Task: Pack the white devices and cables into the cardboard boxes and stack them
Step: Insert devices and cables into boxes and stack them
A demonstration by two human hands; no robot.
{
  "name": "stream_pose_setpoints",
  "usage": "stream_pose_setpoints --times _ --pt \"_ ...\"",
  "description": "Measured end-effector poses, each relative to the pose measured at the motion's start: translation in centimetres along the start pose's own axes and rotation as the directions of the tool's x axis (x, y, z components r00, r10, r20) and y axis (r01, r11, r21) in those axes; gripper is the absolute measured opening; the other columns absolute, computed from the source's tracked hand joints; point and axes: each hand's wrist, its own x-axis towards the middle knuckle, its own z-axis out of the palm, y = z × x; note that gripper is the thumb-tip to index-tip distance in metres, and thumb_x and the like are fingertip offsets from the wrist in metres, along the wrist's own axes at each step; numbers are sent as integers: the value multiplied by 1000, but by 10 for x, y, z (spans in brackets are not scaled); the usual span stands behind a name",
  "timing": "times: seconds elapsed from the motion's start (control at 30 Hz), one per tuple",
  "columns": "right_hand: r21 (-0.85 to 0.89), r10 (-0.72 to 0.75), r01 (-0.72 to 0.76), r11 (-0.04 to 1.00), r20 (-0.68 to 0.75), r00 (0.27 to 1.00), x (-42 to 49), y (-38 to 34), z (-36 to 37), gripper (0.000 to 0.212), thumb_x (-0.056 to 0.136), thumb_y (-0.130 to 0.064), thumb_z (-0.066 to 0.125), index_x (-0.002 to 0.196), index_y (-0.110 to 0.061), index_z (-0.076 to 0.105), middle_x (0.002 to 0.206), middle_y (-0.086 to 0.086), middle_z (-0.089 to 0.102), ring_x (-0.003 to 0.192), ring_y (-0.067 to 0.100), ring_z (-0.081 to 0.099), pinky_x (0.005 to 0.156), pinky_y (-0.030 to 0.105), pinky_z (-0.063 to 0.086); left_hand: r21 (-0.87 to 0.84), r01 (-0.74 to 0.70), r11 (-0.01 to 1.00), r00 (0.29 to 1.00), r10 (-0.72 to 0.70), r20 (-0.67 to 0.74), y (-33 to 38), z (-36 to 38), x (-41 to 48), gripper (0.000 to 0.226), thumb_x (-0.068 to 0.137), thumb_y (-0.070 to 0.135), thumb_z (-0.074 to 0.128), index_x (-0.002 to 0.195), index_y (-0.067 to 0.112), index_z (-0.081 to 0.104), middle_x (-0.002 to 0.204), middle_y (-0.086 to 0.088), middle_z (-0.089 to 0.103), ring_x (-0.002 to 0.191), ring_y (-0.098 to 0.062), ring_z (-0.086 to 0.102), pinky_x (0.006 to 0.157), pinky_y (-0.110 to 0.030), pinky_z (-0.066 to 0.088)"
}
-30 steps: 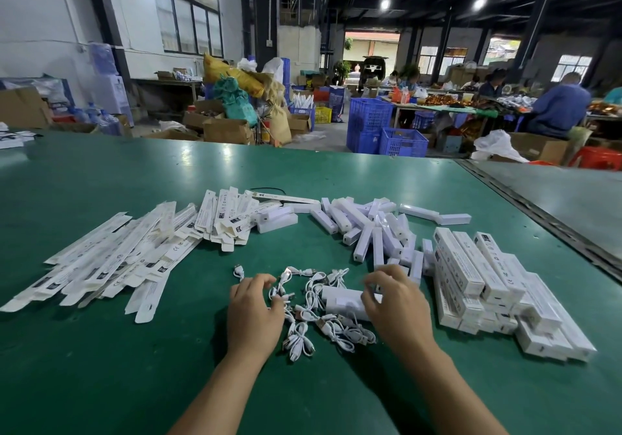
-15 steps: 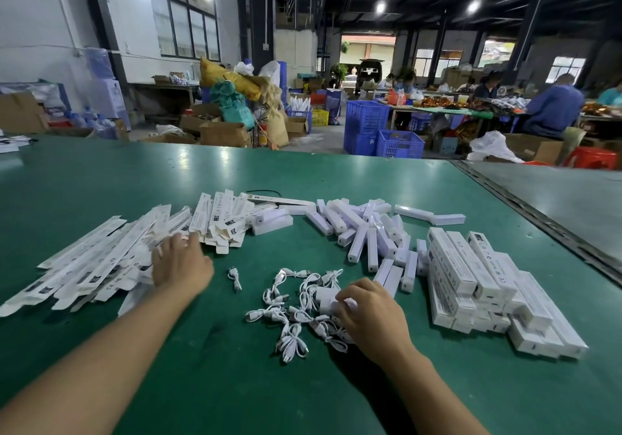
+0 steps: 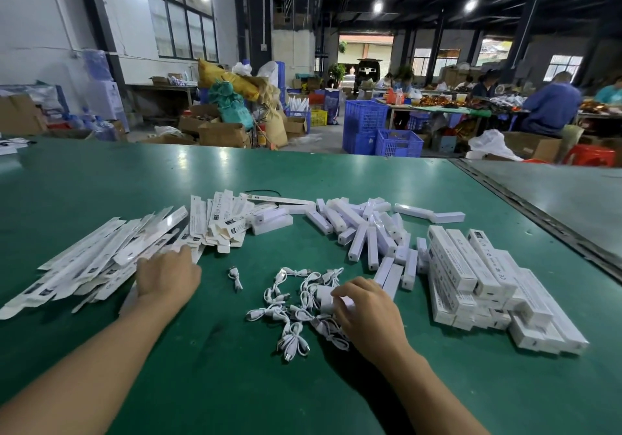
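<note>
Reaching across the warehouse's green table [image 3: 101,182], left hand [image 3: 168,274] lies flat on boxes [image 3: 101,259], right hand [image 3: 367,310] grips device [image 3: 324,295].

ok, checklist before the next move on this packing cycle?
1. Left hand on the flat boxes: ok, it rests on the pile.
2. One flat box gripped: cannot tell, the grip is not visible.
3. Right hand holds a white device: ok, fingers curled round it.
4. Cable picked with it: cannot tell; the cables lie under that hand.
5. Packed boxes clear of both hands: ok, stacked to the right, apart.
</note>
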Motion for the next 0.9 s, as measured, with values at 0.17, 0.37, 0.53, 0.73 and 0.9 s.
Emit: stream_pose_setpoints --times 0.17,0.37,0.53,0.73,0.9 --pt "25 -38 39 999 -46 998 -2 -4 -1 12 92 -26 63 97 -25 73 99 -8 66 99 15 58 75 28 45 -231 -72 970 966 10 -258 18 -1 -29 23 99 21 48 114 10 62 106 -5 67 90 -24 58 71 -35 34" --pt "69 -112 126 990 -179 978 -5 -12 -3 10 79 -10 77 85 -18 75 83 -5 70 78 19 67 62 28 52 -614 -190 766 877 -148 -456 56 -28 -63 17 84 2 66 73 6 54 82 -9 58 57 -22 42 51 -23 23" --pt "344 -25 75 936 -146 989 -9 -24 -5 7 87 -11 69 87 -17 74 75 -12 68 55 4 54 55 20 47 -757 -299 580 840 -216 -497 92 -51 -92 20 86 -1 64 74 9 52 89 -4 60 59 -17 48 45 -21 29" --pt "857 247 -504 111 468 849 -4 -57 -20 36 102 -31 48 97 -2 67 81 8 72 69 18 68 58 25 52 -806 -507 306 809 -152 -567 125 -56 -122 20 91 9 58 73 7 51 111 -6 59 86 -12 57 76 -17 44" --pt "878 142 -478 21 471 871 -10 -51 -30 44 99 -40 50 104 -2 70 87 10 71 79 19 69 64 27 53 -763 -621 180 784 149 -603 137 -40 -140 27 93 26 54 75 7 57 109 0 62 95 -4 59 77 -15 46"
